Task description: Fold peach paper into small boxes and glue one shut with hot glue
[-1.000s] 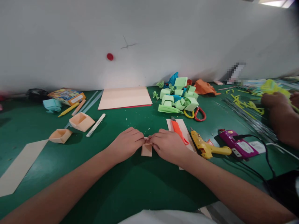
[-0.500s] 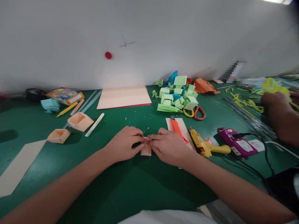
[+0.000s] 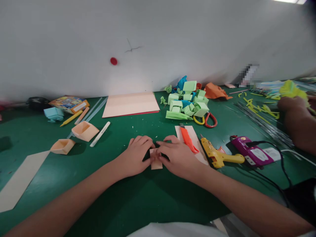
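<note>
A small folded piece of peach paper [image 3: 156,164] lies on the green table in front of me. My left hand [image 3: 137,154] has its curled fingers and thumb closed on the paper's left side. From the other side, my right hand [image 3: 178,154] pinches the same paper, fingertips almost meeting the left ones. The fingers hide the paper's upper part. Beside my right hand, an orange utility knife [image 3: 189,140] rests on a peach paper strip [image 3: 201,153]. A yellow glue gun [image 3: 217,154] lies farther right.
Peach paper boxes [image 3: 85,130] and a white pen [image 3: 100,134] lie left. Peach sheets [image 3: 130,103] lie at the wall [image 3: 158,42]. Green folded papers [image 3: 187,103], scissors [image 3: 210,120] and a purple power strip [image 3: 255,151] lie right. Another person's hand [image 3: 293,108] holds yellow material.
Both hands and the folded paper sit slightly lower in view, the paper a little to the right. My fingers have shifted slightly on it. The other person's hand moved slightly.
</note>
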Action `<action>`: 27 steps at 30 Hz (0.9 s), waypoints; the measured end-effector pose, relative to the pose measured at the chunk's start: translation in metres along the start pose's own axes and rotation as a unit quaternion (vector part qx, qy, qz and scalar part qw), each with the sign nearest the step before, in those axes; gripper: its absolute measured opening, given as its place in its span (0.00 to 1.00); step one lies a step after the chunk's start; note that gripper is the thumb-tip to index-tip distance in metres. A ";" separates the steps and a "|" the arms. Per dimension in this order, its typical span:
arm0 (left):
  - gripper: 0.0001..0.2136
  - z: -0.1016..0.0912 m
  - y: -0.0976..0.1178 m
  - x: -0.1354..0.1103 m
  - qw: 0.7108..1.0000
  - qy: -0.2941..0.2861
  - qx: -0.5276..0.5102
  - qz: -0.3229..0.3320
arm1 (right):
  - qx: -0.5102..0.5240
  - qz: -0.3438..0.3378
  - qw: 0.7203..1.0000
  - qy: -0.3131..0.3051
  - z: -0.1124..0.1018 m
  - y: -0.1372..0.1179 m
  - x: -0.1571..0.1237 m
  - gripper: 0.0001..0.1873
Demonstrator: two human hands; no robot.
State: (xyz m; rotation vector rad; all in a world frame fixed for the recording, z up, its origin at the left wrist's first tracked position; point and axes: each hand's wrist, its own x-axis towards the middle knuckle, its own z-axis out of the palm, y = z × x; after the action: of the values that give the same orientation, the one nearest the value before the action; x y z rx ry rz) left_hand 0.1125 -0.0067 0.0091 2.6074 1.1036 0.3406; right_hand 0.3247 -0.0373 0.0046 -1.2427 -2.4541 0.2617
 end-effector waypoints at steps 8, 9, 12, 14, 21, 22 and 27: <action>0.04 -0.003 0.013 -0.002 0.992 0.077 -0.099 0.001 | 0.233 0.052 0.968 0.074 0.004 -0.006 0.000 0.15; 0.05 -0.005 0.016 -0.004 0.990 0.110 -0.089 0.029 | 0.257 0.058 0.960 0.091 0.003 -0.007 -0.001 0.15; 0.07 -0.009 0.024 -0.007 0.968 0.216 -0.009 0.126 | 0.254 0.026 0.955 0.152 -0.001 -0.006 -0.002 0.16; 0.08 -0.009 0.027 -0.009 0.950 0.260 0.063 0.161 | 0.211 -0.013 0.962 0.175 -0.002 -0.005 -0.003 0.16; 0.08 0.000 0.016 -0.011 0.920 0.221 0.231 0.226 | 0.160 -0.031 0.982 0.096 0.003 0.000 -0.003 0.16; 0.08 0.002 0.014 -0.012 0.919 0.207 0.245 0.231 | 0.149 -0.039 0.985 0.080 0.003 0.000 -0.002 0.16; 0.09 0.013 0.013 -0.019 0.943 0.149 0.226 0.194 | 0.085 -0.050 0.995 0.024 0.003 -0.004 -0.001 0.11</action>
State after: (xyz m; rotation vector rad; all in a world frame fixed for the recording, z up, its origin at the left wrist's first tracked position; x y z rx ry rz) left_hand 0.1126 -0.0317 -0.0002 3.2763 0.8133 0.6540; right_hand 0.3215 -0.0406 0.0030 -1.0394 -2.3887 0.3984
